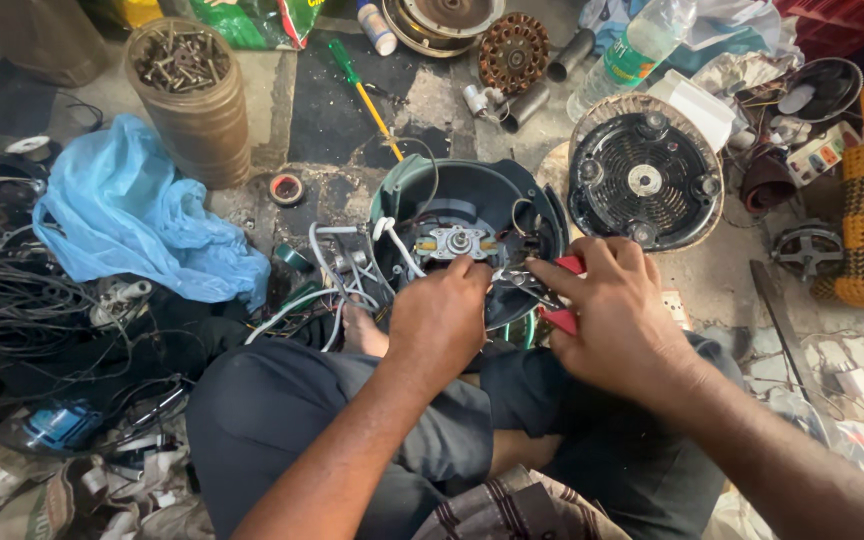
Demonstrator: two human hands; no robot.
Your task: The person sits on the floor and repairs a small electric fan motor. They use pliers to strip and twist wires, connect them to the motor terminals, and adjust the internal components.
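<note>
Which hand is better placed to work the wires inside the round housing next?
Probably the right hand: it grips the red-handled pliers, tips already at the wires beside the metal motor plate. The left hand holds no tool, fingers resting inside the dark round housing.

White wires crowd the open appliance housing on its left; the round black base blocks its right; bare floor lies beyond.
</note>
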